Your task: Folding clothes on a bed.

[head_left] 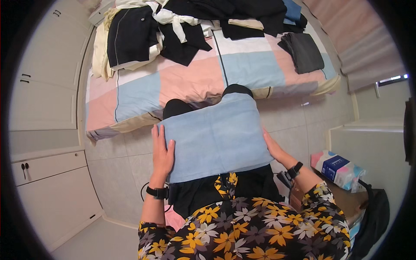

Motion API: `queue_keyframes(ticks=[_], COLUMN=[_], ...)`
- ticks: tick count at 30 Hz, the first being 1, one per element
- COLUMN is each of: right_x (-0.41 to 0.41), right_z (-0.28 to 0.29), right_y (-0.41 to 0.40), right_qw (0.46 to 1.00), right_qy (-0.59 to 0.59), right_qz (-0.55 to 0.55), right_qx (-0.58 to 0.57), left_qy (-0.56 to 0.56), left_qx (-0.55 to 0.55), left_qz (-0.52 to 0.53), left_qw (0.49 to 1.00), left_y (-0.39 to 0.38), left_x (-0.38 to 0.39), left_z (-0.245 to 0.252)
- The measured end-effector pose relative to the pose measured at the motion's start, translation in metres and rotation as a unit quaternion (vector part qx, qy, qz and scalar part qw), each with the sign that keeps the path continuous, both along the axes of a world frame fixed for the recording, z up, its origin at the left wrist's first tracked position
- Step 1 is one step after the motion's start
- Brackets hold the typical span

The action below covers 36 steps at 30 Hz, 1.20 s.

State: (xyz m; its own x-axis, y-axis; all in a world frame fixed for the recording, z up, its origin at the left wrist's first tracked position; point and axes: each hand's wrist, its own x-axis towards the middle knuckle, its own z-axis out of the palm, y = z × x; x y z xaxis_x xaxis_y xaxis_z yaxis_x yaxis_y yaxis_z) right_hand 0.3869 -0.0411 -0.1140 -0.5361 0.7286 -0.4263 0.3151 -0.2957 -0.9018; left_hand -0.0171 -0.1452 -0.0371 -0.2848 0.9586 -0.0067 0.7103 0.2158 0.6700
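A folded light blue denim garment (pixel 214 139) lies flat across my lap, over black trousers. My left hand (pixel 163 151) rests along its left edge, fingers pointing away from me and the thumb on the cloth. At its right edge is my right hand (pixel 274 148), partly hidden by the fabric, touching the side. Neither hand visibly grips the cloth. Both wrists wear black straps with small devices.
Ahead stands a bed (pixel 191 78) with a checked cover. Black garments (pixel 133 39) and cream clothes lie at its far left, folded dark grey trousers (pixel 305 53) at its right. White cabinets (pixel 48 110) line the left; a tissue pack (pixel 338 169) sits at right.
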Motion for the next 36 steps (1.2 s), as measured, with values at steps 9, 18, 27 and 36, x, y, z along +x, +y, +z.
queue_keyframes(ticks=[9, 18, 27, 36], right_x=[0.024, 0.041, 0.037, 0.018], right_z=[0.017, 0.016, 0.062, 0.088], right_y=[-0.053, -0.008, -0.004, -0.003], right_qw=[1.0, 0.956, 0.905, 0.885], right_qy=[0.003, -0.015, 0.23, 0.276], right_qz=[-0.022, -0.17, -0.25, -0.307], right_qx=[0.022, -0.237, -0.255, -0.213], left_qy=[0.101, 0.089, 0.202, 0.07], left_qx=[-0.048, -0.022, -0.051, -0.031], left_qz=[-0.092, -0.197, -0.296, -0.422], left_qw=[0.989, 0.976, 0.932, 0.903], left_y=[-0.026, -0.001, 0.025, 0.017], left_x=[0.017, 0.074, 0.11, 0.124], left_z=[0.016, 0.057, 0.026, 0.025])
